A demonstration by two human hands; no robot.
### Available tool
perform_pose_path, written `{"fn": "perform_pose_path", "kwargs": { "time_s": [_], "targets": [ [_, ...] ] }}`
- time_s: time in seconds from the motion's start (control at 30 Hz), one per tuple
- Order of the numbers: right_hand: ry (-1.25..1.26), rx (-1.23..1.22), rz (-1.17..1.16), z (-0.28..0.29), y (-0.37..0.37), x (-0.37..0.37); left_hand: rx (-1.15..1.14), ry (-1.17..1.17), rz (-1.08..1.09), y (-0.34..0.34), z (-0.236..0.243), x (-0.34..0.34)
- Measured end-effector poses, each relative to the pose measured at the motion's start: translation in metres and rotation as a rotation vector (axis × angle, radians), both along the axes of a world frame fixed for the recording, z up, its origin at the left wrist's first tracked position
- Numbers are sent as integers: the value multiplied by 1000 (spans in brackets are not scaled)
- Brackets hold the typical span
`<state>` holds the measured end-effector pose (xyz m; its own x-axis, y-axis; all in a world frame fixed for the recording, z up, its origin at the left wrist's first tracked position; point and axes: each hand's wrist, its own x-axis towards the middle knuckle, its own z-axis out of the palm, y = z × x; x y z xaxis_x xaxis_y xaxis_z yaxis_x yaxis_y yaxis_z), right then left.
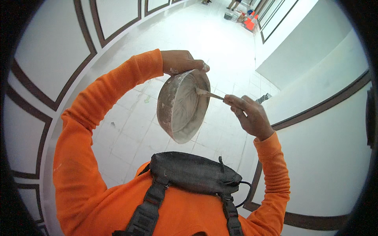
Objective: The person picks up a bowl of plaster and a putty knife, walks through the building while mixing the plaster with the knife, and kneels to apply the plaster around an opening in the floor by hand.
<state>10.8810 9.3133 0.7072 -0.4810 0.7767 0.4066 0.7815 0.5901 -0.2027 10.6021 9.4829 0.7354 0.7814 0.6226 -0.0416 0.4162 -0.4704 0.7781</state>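
In front of my chest is a round, shallow metal bowl [168,103], crusted with pale plaster and tipped so its inside faces right. My left hand [182,62] grips its upper rim, the thumb along the edge. Whitish, streaked paste [187,106] coats the inside. My right hand [249,114] is closed round the thin handle of a small brush or spatula-like tool [213,95]. The tool's pale, coated tip reaches into the bowl and touches or nearly touches the inner surface. I cannot make out exactly which kind of tool it is.
A black pouch on straps [193,173] hangs at my chest. White walls with dark brown trim [311,100] run along both sides of the tiled floor [130,135]. Far off stand orange cones [251,23], a dark bucket [228,16] and a person's legs [235,4].
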Motion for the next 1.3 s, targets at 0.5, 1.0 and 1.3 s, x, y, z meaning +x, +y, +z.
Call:
{"fn": "perform_pose_path", "kwargs": {
  "time_s": [0.5,1.0,1.3],
  "targets": [
    [549,-282,-79,1,291,303,-201,-49,23,316,6,318],
    [136,35,39,8,652,554,-296,6,32,667,-38,578],
    [-208,432,127,58,852,662,-428,-30,-64,797,23,716]
  ]
}}
